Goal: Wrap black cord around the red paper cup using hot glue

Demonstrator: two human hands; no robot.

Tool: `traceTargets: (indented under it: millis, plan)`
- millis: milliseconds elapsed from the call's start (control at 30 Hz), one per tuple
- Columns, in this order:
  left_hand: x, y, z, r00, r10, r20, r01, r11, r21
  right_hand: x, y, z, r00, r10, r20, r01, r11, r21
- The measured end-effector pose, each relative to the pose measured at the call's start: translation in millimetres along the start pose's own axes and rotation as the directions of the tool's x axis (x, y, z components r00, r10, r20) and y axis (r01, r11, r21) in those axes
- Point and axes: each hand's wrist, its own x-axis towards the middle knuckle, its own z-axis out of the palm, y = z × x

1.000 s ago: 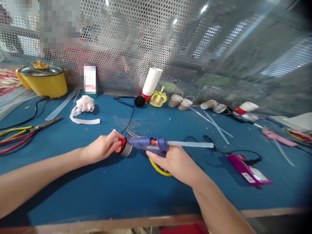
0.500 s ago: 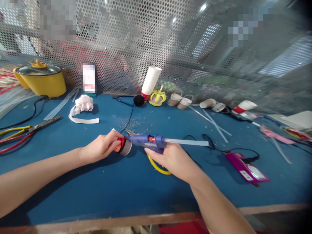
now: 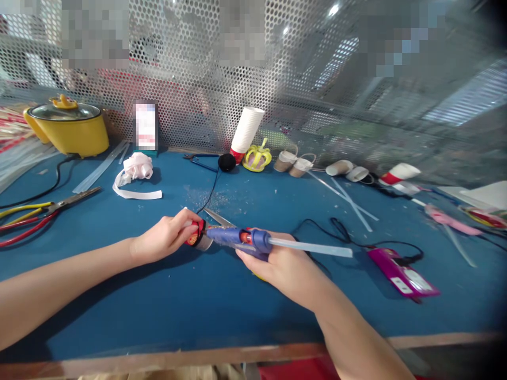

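My left hand (image 3: 168,236) is closed round a small red paper cup (image 3: 194,237), tipped on its side with its pale end to the right. A thin black cord (image 3: 214,184) runs from the cup back to a black ball of cord (image 3: 226,162). In my right hand (image 3: 283,264) is a blue glue gun (image 3: 241,237), with a long clear glue stick (image 3: 312,246) out of its back. The gun's nozzle is at the cup's side; whether they touch I cannot tell. Scissors (image 3: 218,217) lie beneath the gun, their handles mostly hidden.
At the back left are a yellow electric pot (image 3: 79,137), a phone (image 3: 146,126) and a white ribbon roll (image 3: 137,168). Along the mesh stand stacked cups (image 3: 247,129), a yellow crown (image 3: 256,157) and small baskets (image 3: 285,161). A purple power strip (image 3: 402,272) lies right, pliers (image 3: 51,211) left.
The glue gun has turned, its back end swinging lower and toward me, with its nozzle still by the cup. More of the scissors' blades shows. My left hand has hardly moved.
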Motion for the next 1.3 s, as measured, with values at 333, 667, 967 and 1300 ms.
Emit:
traceTargets:
  millis: [333, 667, 967, 1300]
  plan:
    - [0, 1, -0.2, 1.000, -0.001, 0.002, 0.001, 1.000, 0.001, -2, -1, 1, 0.999, 0.041, 0.021, -0.042, 0.999, 0.012]
    - [-1, -1, 1.7, 0.990, 0.136, -0.026, -0.135, 0.990, 0.045, 13, 6, -2, 0.995, 0.093, -0.021, -0.088, 0.979, 0.183]
    - [-1, -2, 1.8, 0.984, 0.175, -0.037, -0.172, 0.983, 0.062, 18, 9, 1, 0.986, 0.163, 0.044, -0.169, 0.955, 0.245]
    - [-2, -2, 2.0, 0.986, 0.165, -0.035, -0.163, 0.985, 0.063, 18, 9, 1, 0.992, 0.125, -0.004, -0.122, 0.974, 0.188]
